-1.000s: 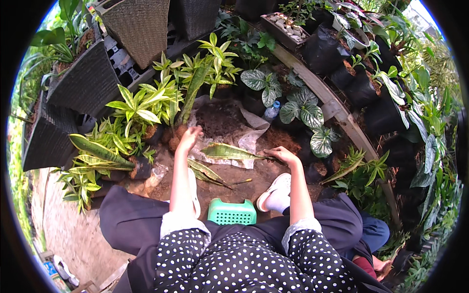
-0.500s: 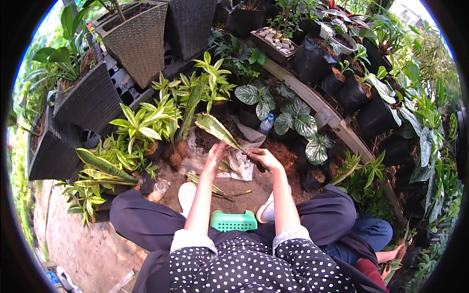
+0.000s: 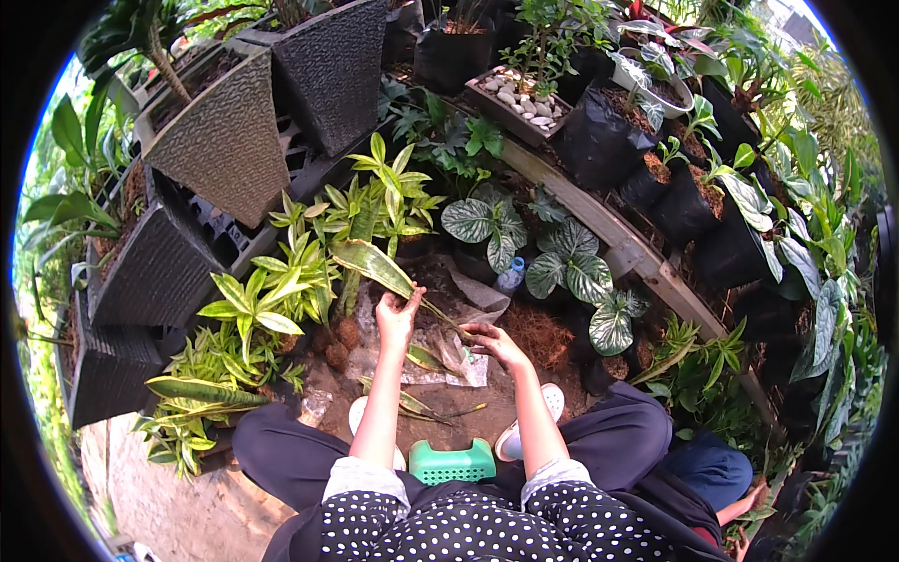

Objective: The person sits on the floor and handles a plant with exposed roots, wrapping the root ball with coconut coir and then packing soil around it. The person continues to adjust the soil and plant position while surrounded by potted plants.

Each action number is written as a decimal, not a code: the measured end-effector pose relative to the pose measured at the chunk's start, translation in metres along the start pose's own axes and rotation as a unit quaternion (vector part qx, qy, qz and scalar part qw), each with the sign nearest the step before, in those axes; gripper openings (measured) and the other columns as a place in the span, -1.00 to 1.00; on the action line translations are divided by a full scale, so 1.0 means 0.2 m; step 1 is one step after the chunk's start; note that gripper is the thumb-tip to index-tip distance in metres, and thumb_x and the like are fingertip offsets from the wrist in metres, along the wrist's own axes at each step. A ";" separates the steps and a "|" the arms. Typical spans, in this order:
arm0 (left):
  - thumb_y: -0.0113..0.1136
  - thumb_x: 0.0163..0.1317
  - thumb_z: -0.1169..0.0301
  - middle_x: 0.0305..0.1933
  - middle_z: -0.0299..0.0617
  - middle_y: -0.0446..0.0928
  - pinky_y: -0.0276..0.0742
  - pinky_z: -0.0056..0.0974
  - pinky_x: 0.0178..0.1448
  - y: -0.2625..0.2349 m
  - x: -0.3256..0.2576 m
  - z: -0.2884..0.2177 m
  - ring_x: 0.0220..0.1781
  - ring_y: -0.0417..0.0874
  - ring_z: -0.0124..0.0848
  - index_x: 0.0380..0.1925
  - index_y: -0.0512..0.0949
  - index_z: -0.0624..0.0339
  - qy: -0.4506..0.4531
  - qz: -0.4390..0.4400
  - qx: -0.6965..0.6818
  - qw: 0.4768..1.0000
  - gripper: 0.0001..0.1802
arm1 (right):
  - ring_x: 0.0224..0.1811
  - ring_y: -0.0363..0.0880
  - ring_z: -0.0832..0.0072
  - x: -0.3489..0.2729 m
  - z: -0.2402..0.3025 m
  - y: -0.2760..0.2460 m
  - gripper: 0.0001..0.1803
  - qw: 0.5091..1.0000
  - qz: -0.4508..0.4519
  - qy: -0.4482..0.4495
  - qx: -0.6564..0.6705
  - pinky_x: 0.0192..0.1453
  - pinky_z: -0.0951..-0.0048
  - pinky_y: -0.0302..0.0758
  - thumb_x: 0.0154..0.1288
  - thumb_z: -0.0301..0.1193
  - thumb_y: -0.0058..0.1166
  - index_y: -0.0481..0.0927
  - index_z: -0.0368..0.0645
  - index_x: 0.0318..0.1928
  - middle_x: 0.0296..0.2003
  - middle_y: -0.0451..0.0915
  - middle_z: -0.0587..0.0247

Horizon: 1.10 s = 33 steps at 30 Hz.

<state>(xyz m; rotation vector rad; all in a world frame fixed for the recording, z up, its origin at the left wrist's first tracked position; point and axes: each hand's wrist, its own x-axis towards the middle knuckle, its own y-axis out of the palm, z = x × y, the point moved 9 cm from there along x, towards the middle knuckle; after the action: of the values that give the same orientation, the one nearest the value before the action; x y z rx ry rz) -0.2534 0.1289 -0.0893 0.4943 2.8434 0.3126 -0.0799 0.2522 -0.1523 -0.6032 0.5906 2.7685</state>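
A long snake plant leaf [image 3: 373, 265], green with yellow edges and a browned tip, slants across in front of me above the ground. My left hand [image 3: 397, 320] is closed round its middle, fingers pinching the blade. The narrow lower end runs to my right hand [image 3: 496, 346], whose fingertips close on it; the exact grip there is small to see. Beneath my hands, another cut leaf [image 3: 428, 360] lies on a crumpled clear plastic sheet [image 3: 476, 370]. More leaf pieces [image 3: 412, 403] rest on the soil nearer my feet.
A green plastic stool [image 3: 452, 462] stands between my legs. Variegated plants [image 3: 251, 304] crowd the left, below large dark planters [image 3: 328, 80]. Silver-veined plants [image 3: 566, 260], a water bottle [image 3: 511, 275] and brown fibre [image 3: 538, 337] are ahead right. Another person's hand [image 3: 749, 501] shows at lower right.
My left hand has moved up along the leaf and now grips its middle. The leaf has shifted left, and my right hand has lowered slightly with its lower end.
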 end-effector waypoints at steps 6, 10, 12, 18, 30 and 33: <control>0.24 0.08 0.61 -0.09 -0.09 0.51 0.49 -0.32 0.09 0.07 0.03 0.07 -0.08 0.56 -0.40 -0.11 0.41 0.45 -0.003 0.019 -0.016 1.000 -0.64 | -0.24 0.52 0.62 0.05 -0.03 -0.03 -0.57 0.995 -0.062 -0.032 -0.072 -0.16 0.60 0.46 0.20 -0.36 0.13 0.46 -0.29 0.06 -0.20 0.59 0.31; 0.27 0.10 0.45 -0.10 -0.26 0.54 0.44 -0.48 -0.13 0.10 -0.06 0.16 -0.12 0.54 -0.53 0.01 0.39 0.30 -0.060 0.076 0.032 0.995 -0.54 | -0.33 0.52 0.63 0.01 -0.05 0.02 -0.62 0.995 -0.077 -0.053 -0.021 -0.21 0.59 0.47 0.25 -0.36 0.08 0.48 -0.31 0.02 -0.26 0.61 0.30; 0.28 0.09 0.48 -0.20 -0.28 0.54 0.41 -0.51 -0.13 0.07 -0.11 0.29 -0.18 0.53 -0.55 -0.06 0.39 0.30 -0.070 0.083 0.037 0.993 -0.59 | -0.33 0.53 0.62 0.01 -0.09 0.06 -0.65 0.994 -0.081 -0.064 0.016 -0.20 0.58 0.47 0.29 -0.36 0.02 0.49 -0.34 0.00 -0.27 0.61 0.27; 0.28 0.06 0.55 -0.27 -0.23 0.54 0.42 -0.48 -0.12 -0.05 -0.21 0.39 -0.21 0.53 -0.54 -0.14 0.41 0.32 -0.022 0.074 0.058 0.995 -0.64 | -0.19 0.50 0.57 -0.03 -0.33 0.16 -0.59 0.994 -0.077 -0.042 -0.067 -0.08 0.52 0.44 0.31 -0.28 0.02 0.46 -0.33 0.05 -0.14 0.56 0.24; 0.22 0.05 0.62 -0.21 -0.14 0.54 0.48 -0.46 -0.14 -0.34 -0.15 0.52 -0.19 0.59 -0.46 -0.15 0.36 0.32 -0.049 0.089 0.152 0.983 -0.65 | -0.21 0.59 0.35 0.12 -0.49 -0.05 -0.66 0.906 -0.193 0.006 -0.377 -0.16 0.35 0.48 0.20 -0.21 0.07 0.57 -0.22 -0.17 -0.29 0.62 0.09; 0.22 0.05 0.62 -0.21 -0.13 0.55 0.48 -0.46 -0.13 -0.44 -0.12 0.59 -0.18 0.59 -0.46 -0.14 0.36 0.32 -0.048 0.082 0.164 0.982 -0.64 | -0.04 0.52 0.18 0.19 -0.59 0.03 -0.66 0.791 -0.130 0.087 -0.591 -0.02 0.21 0.48 0.08 -0.17 0.14 0.57 -0.11 -0.20 -0.08 0.51 0.09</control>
<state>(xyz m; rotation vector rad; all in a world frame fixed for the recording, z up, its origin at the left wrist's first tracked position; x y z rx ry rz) -0.2272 0.0593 -0.2177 0.7860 2.7738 -0.1525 -0.0741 0.2007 -0.2650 -1.0314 -1.2472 2.5003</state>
